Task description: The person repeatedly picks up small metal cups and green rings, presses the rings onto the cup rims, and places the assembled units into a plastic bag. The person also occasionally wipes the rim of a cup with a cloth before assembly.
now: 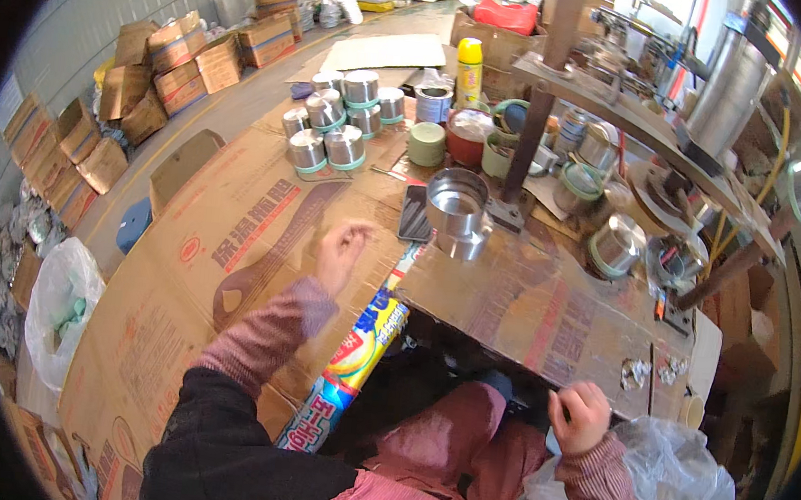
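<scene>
My left hand (338, 252) hovers over the cardboard-covered table (209, 262), fingers pinched together with nothing visible in them. Just beyond it lie a dark phone (415, 213) and a shiny metal cup (458, 209). A long colourful wrap box (353, 360) leans at the table's edge below that hand. My right hand (580, 416) is closed at the near edge of the cardboard, next to a clear plastic bag (676, 474); whether it grips anything I cannot tell.
Several metal tins with green bands (336, 121) stand at the back of the table. A yellow spray can (470, 66), a red bowl (470, 140) and a press machine (622, 108) are at the right. Cardboard boxes (179, 64) line the floor at left.
</scene>
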Available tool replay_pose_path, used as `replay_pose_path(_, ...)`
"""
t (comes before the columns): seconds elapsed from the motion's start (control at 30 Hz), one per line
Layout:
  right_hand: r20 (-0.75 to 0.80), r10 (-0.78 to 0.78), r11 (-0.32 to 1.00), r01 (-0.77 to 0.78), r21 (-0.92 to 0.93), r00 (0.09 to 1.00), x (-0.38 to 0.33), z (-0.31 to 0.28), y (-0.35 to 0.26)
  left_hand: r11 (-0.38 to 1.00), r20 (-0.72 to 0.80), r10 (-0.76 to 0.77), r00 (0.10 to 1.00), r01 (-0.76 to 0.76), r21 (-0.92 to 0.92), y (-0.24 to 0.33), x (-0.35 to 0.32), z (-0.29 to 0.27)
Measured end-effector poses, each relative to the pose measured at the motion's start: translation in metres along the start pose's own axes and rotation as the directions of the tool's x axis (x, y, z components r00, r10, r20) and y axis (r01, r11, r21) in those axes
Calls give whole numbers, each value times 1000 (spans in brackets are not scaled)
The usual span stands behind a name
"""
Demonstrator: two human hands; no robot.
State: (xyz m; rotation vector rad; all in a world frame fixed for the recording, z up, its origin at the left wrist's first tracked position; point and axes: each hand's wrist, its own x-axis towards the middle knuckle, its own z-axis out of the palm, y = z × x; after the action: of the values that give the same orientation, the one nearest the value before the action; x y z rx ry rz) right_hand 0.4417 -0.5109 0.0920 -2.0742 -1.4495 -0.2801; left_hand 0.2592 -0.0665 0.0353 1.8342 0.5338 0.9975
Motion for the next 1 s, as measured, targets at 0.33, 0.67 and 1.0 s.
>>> replay_pose_path(0.33, -3, 182, 981, -182, -65, 983, 95, 120, 36, 636, -369, 188, 911, 173, 752, -119, 270, -63)
replay_pose_path(0.67, 120, 266, 961, -253, -108, 957, 104, 120, 31, 529, -556, -280, 783, 609, 591, -141, 373, -92)
replay_pose_path(1.0, 143, 249, 965, -233, -124, 958, 106, 122, 31, 773, 26, 58, 998, -61, 632, -91, 192, -142)
